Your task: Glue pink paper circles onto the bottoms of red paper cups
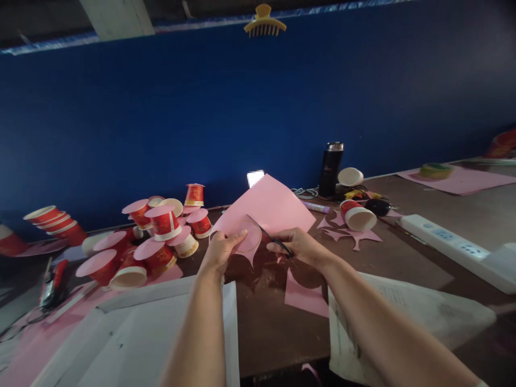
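1. A blue partition [193, 107] spanned the upper frame.
2. A yellow toothed clip [265, 26] showed at top centre, teeth downward.
3. A black bottle [330, 173] with a shiny top stood upright, right of centre.
4. A purple-and-white tube [316, 207] lay just below it in the frame.
5. A white power strip [453, 244] lay slantwise at lower right.
6. A yellow-green roll [436, 171] lay flat at far right.

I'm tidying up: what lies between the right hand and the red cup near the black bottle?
Pink paper scraps lie on the table between the right hand and that red cup, in the head view.
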Demonstrator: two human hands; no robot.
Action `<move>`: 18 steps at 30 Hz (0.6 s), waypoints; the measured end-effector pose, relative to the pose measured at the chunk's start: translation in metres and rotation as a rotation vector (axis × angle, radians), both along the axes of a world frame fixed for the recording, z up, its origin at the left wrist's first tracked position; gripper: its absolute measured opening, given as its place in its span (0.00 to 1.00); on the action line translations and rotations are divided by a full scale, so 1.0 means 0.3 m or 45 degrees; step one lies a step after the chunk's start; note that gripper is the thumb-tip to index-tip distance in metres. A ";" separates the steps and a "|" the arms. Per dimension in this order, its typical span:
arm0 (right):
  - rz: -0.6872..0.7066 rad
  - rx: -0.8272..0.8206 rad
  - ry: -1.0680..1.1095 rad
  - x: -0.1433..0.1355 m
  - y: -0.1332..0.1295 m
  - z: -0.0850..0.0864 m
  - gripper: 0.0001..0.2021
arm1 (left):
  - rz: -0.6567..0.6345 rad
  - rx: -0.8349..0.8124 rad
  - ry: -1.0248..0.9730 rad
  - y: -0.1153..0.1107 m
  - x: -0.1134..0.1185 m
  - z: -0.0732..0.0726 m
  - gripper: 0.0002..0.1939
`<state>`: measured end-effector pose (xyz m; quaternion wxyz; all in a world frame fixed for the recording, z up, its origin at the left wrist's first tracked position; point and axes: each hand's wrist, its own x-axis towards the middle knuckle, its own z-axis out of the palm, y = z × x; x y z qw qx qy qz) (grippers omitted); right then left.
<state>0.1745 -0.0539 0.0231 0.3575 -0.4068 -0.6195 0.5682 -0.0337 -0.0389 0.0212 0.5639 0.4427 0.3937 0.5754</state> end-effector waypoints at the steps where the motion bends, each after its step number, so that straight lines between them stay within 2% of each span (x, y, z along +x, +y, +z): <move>1: 0.003 -0.004 -0.007 0.001 0.000 0.001 0.20 | 0.006 -0.005 -0.020 0.003 0.000 -0.002 0.29; 6: 0.014 0.019 -0.010 0.004 0.001 0.006 0.21 | -0.017 0.045 -0.088 0.020 -0.004 -0.017 0.27; 10: 0.019 0.027 -0.004 0.004 0.004 -0.001 0.22 | 0.052 0.066 -0.035 0.031 -0.010 -0.025 0.22; 14: 0.038 0.007 0.034 0.001 0.006 -0.009 0.22 | 0.145 0.101 0.133 0.038 -0.023 -0.033 0.19; 18: 0.075 0.024 0.061 0.001 0.004 -0.009 0.22 | 0.166 0.144 0.296 0.041 -0.036 -0.039 0.21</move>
